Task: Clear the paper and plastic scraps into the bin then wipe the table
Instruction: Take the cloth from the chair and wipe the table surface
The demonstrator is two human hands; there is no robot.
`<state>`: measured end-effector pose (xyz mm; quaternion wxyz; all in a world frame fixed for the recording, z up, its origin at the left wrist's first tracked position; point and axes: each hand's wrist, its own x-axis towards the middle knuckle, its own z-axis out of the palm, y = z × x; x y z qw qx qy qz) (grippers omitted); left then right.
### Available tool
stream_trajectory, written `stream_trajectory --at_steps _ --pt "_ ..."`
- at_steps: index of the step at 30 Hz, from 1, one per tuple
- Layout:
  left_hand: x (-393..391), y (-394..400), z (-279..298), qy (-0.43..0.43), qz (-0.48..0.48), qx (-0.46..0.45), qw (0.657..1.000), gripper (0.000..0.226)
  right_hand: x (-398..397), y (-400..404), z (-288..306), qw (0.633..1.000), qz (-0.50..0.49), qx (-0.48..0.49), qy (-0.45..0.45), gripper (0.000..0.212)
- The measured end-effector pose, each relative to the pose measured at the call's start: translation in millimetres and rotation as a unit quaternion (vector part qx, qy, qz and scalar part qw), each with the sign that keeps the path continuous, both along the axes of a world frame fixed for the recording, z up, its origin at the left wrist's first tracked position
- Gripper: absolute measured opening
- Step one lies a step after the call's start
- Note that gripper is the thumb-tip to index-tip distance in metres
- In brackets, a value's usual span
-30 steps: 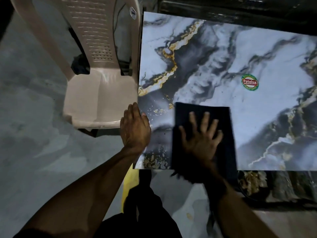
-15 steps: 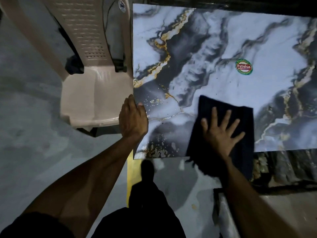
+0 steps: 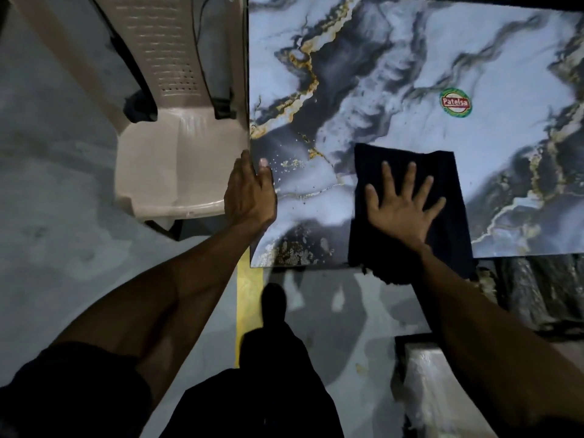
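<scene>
The marble-patterned table [image 3: 395, 74] fills the upper right of the view. A dark folded cloth [image 3: 448, 210] lies at its near edge and partly hangs over it. My right hand [image 3: 401, 207] presses flat on the cloth with its fingers spread. My left hand [image 3: 249, 191] holds the table's left edge near the front corner, thumb on top. I see no paper or plastic scraps on the tabletop, and no bin is in view.
A beige plastic chair [image 3: 177, 172] stands tight against the table's left side. A round green and red sticker [image 3: 455, 102] sits on the tabletop. On the floor there is a yellow stripe [image 3: 249, 298] and, at lower right, a shiny wrapped object [image 3: 442, 390].
My right hand has slid the cloth to the right along the near edge, away from my left hand. My left hand has shifted from the top of the corner onto the left edge.
</scene>
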<state>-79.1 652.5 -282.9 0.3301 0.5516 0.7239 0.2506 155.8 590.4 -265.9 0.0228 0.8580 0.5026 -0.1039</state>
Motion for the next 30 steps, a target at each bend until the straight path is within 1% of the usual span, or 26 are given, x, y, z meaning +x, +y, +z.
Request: stream_trajectory --at_steps 2,4,6,8,12,15,17,18,19,20,21,22,23,24,26,27,28,29,30 --pt "-0.2 -1.4 4.3 -0.004 0.0 -0.008 1.0 0.072 -21.4 -23.0 -3.7 0.998 0.065 -0.006 -0.023 0.064" --pt "0.5 -2.9 9.0 -0.012 -0.005 -0.009 1.0 0.076 -49.0 -42.1 -6.1 0.985 0.163 0.023 -0.045 0.066" --pt "0.8 -2.6 11.3 -0.017 -0.007 -0.025 1.0 0.068 -77.9 -55.4 -8.1 0.967 0.246 0.044 -0.043 0.068" --pt "1.0 -3.8 9.8 -0.038 -0.012 -0.03 0.999 0.062 -96.0 -54.8 -7.5 0.951 0.304 0.051 -0.035 0.07" --pt "-0.6 -4.5 4.3 -0.081 -0.005 -0.022 0.996 0.062 -95.8 -18.8 -5.6 0.919 0.391 0.043 -0.038 0.071" --pt "2.3 -2.9 4.3 -0.082 0.013 0.007 0.997 0.07 -83.0 36.6 -6.3 0.914 0.402 0.04 -0.041 0.071" --pt "3.0 -3.4 7.0 -0.029 0.0 0.012 1.0 0.073 -66.9 90.2 -5.4 0.913 0.405 0.033 -0.035 0.07" --pt "3.2 -4.2 7.8 0.004 -0.002 0.024 1.0 0.067 -57.8 119.4 -3.8 0.911 0.41 0.029 -0.031 0.07" --pt "1.5 -7.1 5.6 0.031 -0.03 0.044 0.998 0.058 -50.0 145.3 -2.8 0.911 0.41 0.025 -0.027 0.07" --pt "-1.2 -9.0 -4.3 0.081 -0.083 0.049 0.992 0.05 -44.6 167.9 -2.8 0.913 0.408 0.017 -0.017 0.069" --pt "-4.7 -8.7 -9.7 0.111 -0.115 0.045 0.986 0.048 -43.6 179.8 -2.3 0.912 0.41 0.014 -0.012 0.069" --pt "-4.8 -10.7 -8.2 0.12 -0.121 0.034 0.985 0.047 -46.8 181.1 -1.3 0.905 0.425 0.016 -0.013 0.068" --pt "-1.8 -11.5 -2.0 0.135 -0.125 0.012 0.983 0.047 -51.6 173.2 -1.3 0.889 0.456 0.026 -0.016 0.067" --pt "1.5 -10.6 6.2 0.138 -0.111 -0.002 0.984 0.046 -56.4 157.9 -1.0 0.865 0.501 0.029 -0.018 0.067" --pt "10.6 -6.7 23.9 0.162 -0.068 -0.007 0.984 0.053 -57.3 135.3 0.0 0.801 0.598 0.009 -0.022 0.066" --pt "14.2 -6.0 26.2 0.184 -0.042 -0.004 0.982 0.058 -54.8 136.2 0.8 0.774 0.632 0.0 -0.024 0.066" --pt "16.6 -8.4 28.1 0.199 -0.023 -0.009 0.98 0.061 -52.1 142.9 1.4 0.76 0.65 0.001 -0.02 0.066" --pt "19.5 -1.0 27.0 0.198 0.009 -0.025 0.98 0.063 -50.0 166.8 0.3 0.754 0.656 0.015 -0.022 0.066" --pt "22.7 7.6 26.4 0.184 0.045 -0.06 0.98 0.066 -48.3 193.6 -0.7 0.758 0.651 0.027 -0.027 0.065"
